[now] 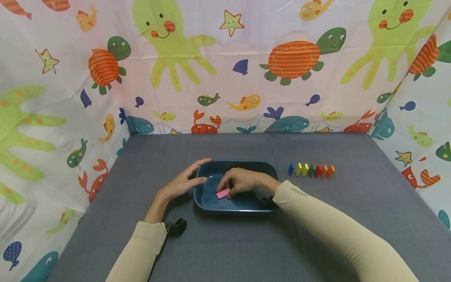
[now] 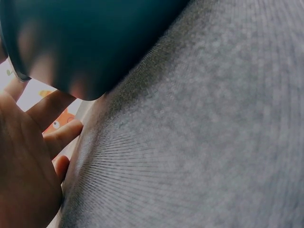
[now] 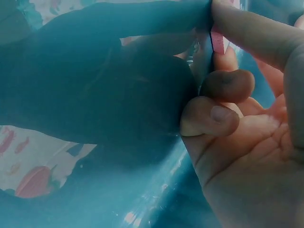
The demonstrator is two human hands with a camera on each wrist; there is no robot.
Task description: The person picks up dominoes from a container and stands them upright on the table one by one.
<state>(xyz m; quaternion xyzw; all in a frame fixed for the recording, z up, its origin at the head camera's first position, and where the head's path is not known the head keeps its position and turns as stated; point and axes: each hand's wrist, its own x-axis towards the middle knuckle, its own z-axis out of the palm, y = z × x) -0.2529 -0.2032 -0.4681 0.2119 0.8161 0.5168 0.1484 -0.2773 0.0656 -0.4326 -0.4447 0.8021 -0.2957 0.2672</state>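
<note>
A dark blue tray (image 1: pixel 243 208) sits in the middle of the table. At its left end my left hand (image 1: pixel 183 182) holds the rim, thumb reaching over the edge and the other fingers spread along the outer side. In the left wrist view, those fingers (image 2: pixel 54 107) show beside the tray's wall (image 2: pixel 95 42). Inside the tray, my right hand (image 1: pixel 243 180) pinches a pink domino (image 1: pixel 222 193) between thumb and fingers, low over the tray's floor. In the right wrist view only a sliver of the pink domino (image 3: pixel 218 42) shows; the fingers hide the rest.
To the right of the tray, several dominoes stand upright in a row, from a blue domino (image 1: pixel 291 169) through yellow, green and red to an orange domino (image 1: pixel 331 171). A curtain (image 1: pixel 218 51) printed with sea animals encloses the grey table (image 1: pixel 225 250) at the back and sides.
</note>
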